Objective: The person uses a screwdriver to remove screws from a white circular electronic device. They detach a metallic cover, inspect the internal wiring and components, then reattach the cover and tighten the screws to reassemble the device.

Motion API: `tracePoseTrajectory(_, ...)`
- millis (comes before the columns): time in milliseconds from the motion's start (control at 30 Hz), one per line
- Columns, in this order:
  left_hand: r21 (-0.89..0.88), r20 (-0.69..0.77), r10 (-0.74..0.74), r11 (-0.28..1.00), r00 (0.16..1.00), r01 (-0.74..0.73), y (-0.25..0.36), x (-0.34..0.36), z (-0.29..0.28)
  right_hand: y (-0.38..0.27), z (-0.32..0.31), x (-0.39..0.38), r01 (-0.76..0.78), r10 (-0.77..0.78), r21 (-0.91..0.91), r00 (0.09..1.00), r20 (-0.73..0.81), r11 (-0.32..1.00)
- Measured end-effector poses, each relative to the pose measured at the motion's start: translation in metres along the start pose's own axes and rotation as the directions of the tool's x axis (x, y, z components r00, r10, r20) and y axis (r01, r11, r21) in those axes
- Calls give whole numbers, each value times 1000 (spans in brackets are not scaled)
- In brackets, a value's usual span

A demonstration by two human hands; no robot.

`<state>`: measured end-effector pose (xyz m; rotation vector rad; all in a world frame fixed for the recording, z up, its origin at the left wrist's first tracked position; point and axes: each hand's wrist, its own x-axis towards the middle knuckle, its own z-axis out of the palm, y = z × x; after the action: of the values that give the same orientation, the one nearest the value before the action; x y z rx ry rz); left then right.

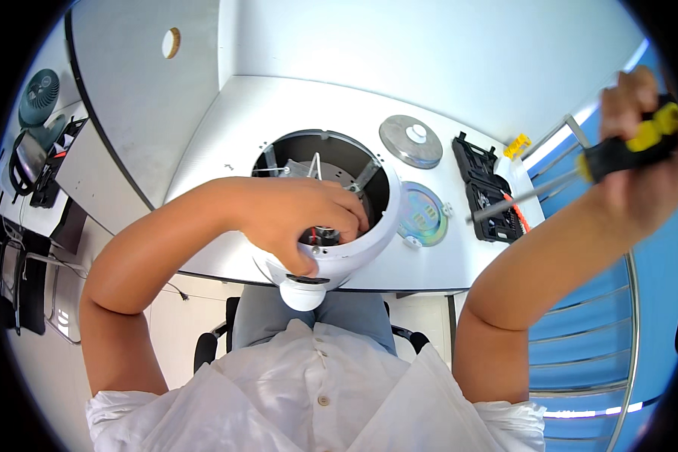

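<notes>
A white, round rice cooker body (pixel 388 230) stands near the table's front edge, its open side up. Metal brackets, white wires and a small black-and-red part (pixel 324 236) show inside it. My left hand (pixel 301 218) reaches over the opening, fingers curled inside and thumb at the front rim, so it grips the front wall; the fingertips are partly hidden. Raised at the far right, my right hand (pixel 629 162) is closed around the yellow-and-black handle of a screwdriver (pixel 599 160). Its metal shaft points left, away from the cooker body, and the hand is blurred.
Right of the cooker lie a round translucent plate (pixel 422 215) and a metal lid (pixel 411 141) with a white knob. An open black tool case (pixel 490 200) and a yellow object (pixel 517 146) sit farther right. A grey partition (pixel 139 98) rises at left; a metal rail (pixel 633 324) stands at right.
</notes>
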<state>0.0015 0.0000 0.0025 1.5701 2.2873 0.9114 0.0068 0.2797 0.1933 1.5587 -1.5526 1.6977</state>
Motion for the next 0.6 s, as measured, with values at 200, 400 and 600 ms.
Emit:
tracePoseTrajectory(200,92,22,-48,995,999,46,6,0,1,47,-23,-107,-263,208,-189,941,-266,946)
tracePoseTrajectory(400,337,-433,89,939,897,69,13,-59,-15,49,-42,-186,-465,389,-123,836,-387,877)
tracePoseTrajectory(600,15,-787,-356,806,505,592,-30,-145,21,37,-78,-217,-471,346,-136,788,-510,871)
